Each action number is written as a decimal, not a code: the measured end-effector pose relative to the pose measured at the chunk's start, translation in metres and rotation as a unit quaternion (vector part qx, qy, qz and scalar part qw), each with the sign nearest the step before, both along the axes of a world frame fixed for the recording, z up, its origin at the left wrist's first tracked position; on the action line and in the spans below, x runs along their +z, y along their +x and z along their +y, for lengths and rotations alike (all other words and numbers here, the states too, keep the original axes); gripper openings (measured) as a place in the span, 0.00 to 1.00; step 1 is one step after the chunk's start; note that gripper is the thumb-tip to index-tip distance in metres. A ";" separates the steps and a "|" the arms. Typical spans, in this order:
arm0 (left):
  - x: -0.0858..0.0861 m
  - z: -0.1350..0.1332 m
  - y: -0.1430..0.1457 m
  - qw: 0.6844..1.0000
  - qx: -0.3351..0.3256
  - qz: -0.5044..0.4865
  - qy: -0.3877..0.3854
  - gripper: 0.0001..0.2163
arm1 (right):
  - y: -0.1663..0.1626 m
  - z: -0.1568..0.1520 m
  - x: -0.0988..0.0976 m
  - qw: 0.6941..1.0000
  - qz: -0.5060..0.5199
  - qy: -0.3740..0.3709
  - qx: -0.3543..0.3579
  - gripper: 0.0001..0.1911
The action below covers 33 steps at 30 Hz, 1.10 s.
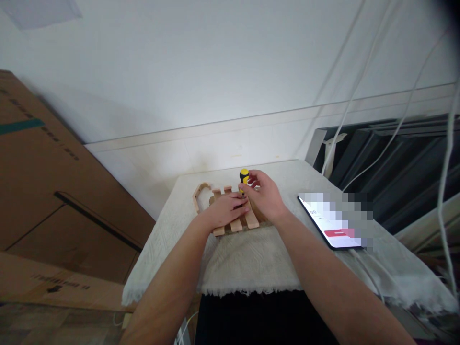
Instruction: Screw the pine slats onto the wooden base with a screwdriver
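Note:
My right hand (264, 194) grips a short yellow and black screwdriver (244, 176), which stands upright with its tip down at a wooden slat. Under both hands lies a small slatted wooden piece (253, 220), its pale slats set side by side with gaps between them. My left hand (226, 210) rests flat across the slats, fingers stretched toward the screwdriver's tip. Any screw at the tip is too small to make out. Just left of the slats sits a curved, angular wooden part (196, 195), touched by neither hand.
A pale fringed cloth (244, 268) covers the table. On its right lies a lit phone (332, 225) with a cable. A large cardboard box (64, 201) stands at the left, and a white wall (215, 72) rises behind. White cables (445, 191) hang at the right.

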<state>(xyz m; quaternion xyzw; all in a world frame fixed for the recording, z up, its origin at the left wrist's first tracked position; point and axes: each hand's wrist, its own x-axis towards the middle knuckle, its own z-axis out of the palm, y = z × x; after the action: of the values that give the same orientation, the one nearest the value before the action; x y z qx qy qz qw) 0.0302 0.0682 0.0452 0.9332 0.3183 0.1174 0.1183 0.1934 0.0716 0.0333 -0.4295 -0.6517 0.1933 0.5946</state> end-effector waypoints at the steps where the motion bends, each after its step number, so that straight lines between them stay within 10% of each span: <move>1: 0.000 0.000 0.000 1.000 -0.001 0.000 0.000 0.17 | 0.000 0.000 0.000 1.000 -0.002 -0.005 -0.002 0.16; 33: -0.003 0.001 -0.001 1.000 0.009 -0.009 0.011 0.15 | -0.008 -0.007 -0.001 0.992 -0.116 0.049 -0.014 0.09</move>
<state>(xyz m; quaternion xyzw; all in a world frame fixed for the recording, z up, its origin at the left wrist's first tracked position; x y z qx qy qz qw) 0.0296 0.0688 0.0418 0.9304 0.3244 0.1301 0.1101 0.1856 0.0645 0.0319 -0.4288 -0.7190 0.1016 0.5375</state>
